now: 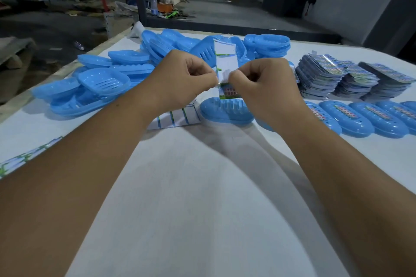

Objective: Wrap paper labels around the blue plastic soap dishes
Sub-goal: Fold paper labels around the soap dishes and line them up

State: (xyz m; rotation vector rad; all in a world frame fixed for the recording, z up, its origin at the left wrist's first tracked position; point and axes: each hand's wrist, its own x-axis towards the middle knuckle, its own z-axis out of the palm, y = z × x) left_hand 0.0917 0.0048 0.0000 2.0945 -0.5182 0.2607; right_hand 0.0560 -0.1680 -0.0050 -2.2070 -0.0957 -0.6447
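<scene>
Both hands are raised above the counter [202, 186], fingers curled tight. The left hand [180, 81] and right hand [263, 85] each pinch the lower part of 1 paper label [225, 60], held upright over a blue soap dish [225, 110] lying upside down.

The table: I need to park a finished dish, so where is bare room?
Bare cloth lies between the forearms, nearer the person than the upside-down dish. Crowded: the loose dish pile far left, the label stacks far right, the row of wrapped dishes in front of them.
</scene>
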